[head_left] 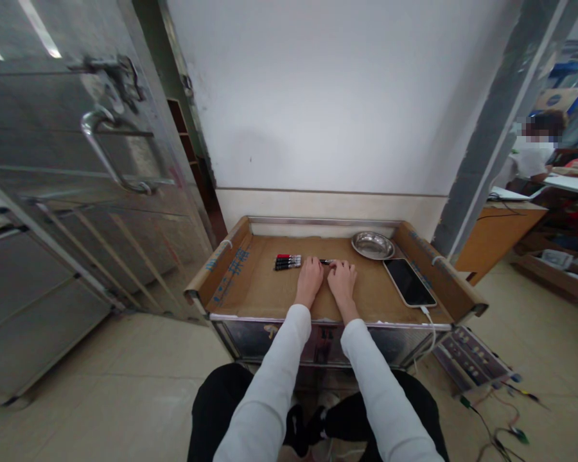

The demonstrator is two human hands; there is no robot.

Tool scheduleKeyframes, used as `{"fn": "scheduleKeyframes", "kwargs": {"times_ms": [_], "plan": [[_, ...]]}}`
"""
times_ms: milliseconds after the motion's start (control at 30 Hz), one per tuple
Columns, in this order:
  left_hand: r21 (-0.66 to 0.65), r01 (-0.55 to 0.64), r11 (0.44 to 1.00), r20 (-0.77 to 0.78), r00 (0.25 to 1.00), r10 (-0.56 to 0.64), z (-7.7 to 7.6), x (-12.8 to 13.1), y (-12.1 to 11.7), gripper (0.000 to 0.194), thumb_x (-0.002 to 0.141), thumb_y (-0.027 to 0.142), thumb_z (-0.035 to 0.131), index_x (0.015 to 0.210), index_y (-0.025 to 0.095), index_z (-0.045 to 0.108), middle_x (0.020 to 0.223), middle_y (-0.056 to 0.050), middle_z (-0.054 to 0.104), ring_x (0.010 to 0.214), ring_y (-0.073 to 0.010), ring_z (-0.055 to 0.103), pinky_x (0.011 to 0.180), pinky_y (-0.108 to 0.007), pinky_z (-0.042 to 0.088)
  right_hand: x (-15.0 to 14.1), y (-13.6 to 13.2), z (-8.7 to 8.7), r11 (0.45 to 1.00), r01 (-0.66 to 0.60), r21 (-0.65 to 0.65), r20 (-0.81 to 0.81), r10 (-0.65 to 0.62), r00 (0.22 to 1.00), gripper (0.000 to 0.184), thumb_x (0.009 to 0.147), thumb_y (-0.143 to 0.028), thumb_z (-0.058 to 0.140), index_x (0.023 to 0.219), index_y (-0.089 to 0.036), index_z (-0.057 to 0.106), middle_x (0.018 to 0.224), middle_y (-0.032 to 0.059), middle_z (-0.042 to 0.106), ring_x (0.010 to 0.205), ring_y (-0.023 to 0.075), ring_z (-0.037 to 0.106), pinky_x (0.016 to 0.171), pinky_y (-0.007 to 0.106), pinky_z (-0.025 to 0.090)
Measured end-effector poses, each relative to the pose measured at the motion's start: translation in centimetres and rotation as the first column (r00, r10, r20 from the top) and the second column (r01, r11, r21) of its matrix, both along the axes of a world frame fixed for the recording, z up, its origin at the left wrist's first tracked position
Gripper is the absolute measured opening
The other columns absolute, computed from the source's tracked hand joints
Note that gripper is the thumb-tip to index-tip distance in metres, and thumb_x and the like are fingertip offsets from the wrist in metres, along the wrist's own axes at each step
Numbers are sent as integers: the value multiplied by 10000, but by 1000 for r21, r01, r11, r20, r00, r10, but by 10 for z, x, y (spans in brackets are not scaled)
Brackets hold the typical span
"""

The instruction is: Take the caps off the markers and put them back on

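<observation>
A black marker (325,262) shows between my hands, low over the cardboard surface (270,298). My left hand (311,277) is closed around its left end, and my right hand (342,281) is closed on its right end; the fingers partly hide it. Just left of my left hand, several markers (288,262) lie side by side in a small stack of rows, mostly black with red at the far edge. To the right of my right hand stands a round metal dish (372,245).
A phone (409,282) with a white cable (429,317) lies at the table's right. Raised cardboard sides (228,263) border the surface. A metal door (125,154) stands at left, a wall (337,96) behind. Wires (503,443) lie on the floor; a person (530,154) sits far right.
</observation>
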State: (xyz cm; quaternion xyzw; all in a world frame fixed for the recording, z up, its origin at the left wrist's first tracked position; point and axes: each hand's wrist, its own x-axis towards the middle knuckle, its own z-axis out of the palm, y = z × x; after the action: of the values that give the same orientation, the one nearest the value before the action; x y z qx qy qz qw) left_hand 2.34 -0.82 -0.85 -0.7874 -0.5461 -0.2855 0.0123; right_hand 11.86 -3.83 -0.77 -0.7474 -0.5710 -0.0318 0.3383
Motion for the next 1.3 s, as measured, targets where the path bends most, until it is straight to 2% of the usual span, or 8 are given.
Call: {"fn": "scheduleKeyframes", "kwargs": {"times_ms": [300, 500, 667, 867, 967, 1067, 1167, 1300], "plan": [[-3, 31, 1000, -14, 999, -31, -1, -2, 0, 147, 884, 85, 397, 961, 124, 517, 979, -115, 559, 974, -198, 548, 886, -334, 448, -2, -1, -1, 1000, -26, 9, -3, 26, 1000, 290, 806, -110, 427, 980, -170, 651, 1046, 126, 664, 992, 257, 472, 816, 358, 313], [-21, 63, 998, -15, 998, -64, 3, -3, -3, 164, 872, 77, 405, 961, 119, 536, 997, -117, 565, 996, -200, 546, 924, -336, 437, -3, -1, -2, 1000, 6, -11, 38, -6, 999, 265, 827, -137, 430, 1003, -142, 628, 1034, 150, 638, 1005, 265, 481, 821, 356, 327], [33, -67, 997, 25, 997, 66, 5, -6, -9, 205, 884, 83, 363, 993, 115, 534, 1033, -141, 564, 1012, -218, 546, 903, -364, 450, -4, -2, -3, 999, 48, -7, 66, -47, 997, 263, 841, -151, 413, 1007, -118, 614, 1019, 169, 603, 992, 265, 485, 809, 355, 347], [126, -216, 968, 103, 973, 204, 7, -12, -12, 273, 878, 69, 321, 1026, 105, 548, 1103, -175, 571, 1073, -243, 542, 936, -394, 444, -5, -4, -4, 999, 43, 27, 164, -47, 985, 292, 849, -97, 368, 991, -123, 622, 971, 155, 608, 943, 243, 494, 798, 339, 345], [142, -393, 909, 195, 911, 364, 5, -14, -13, 309, 868, 66, 323, 1090, 80, 537, 1202, -223, 536, 1153, -282, 513, 963, -430, 427, -8, -8, 3, 1000, -18, 4, 211, 17, 977, 304, 864, -91, 348, 994, -121, 622, 1000, 157, 604, 954, 244, 488, 817, 346, 343], [100, -516, 851, 222, 845, 486, 2, -16, -14, 327, 860, 78, 344, 1137, 42, 515, 1230, -260, 516, 1193, -316, 487, 985, -469, 399, -11, -11, 10, 975, -218, -34, 240, 220, 946, 269, 859, -101, 387, 973, -161, 623, 1026, 117, 604, 992, 224, 481, 853, 325, 341], [87, -526, 846, 182, 843, 506, 1, -15, -15, 323, 873, 89, 322, 1121, 37, 522, 1175, -258, 544, 1140, -316, 517, 947, -467, 414, -12, -10, 10, 932, -351, -89, 223, 362, 905, 279, 852, -85, 392, 976, -175, 625, 1057, 94, 606, 1014, 204, 485, 876, 304, 343], [65, -525, 849, 146, 846, 512, 3, -14, -17, 325, 901, 105, 284, 1102, 50, 533, 1127, -235, 557, 1067, -293, 547, 914, -443, 427, -12, -5, 3, 934, -337, -119, 209, 355, 911, 331, 857, -84, 383, 1091, -153, 607, 1134, 118, 591, 1060, 221, 481, 890, 311, 346]]}}
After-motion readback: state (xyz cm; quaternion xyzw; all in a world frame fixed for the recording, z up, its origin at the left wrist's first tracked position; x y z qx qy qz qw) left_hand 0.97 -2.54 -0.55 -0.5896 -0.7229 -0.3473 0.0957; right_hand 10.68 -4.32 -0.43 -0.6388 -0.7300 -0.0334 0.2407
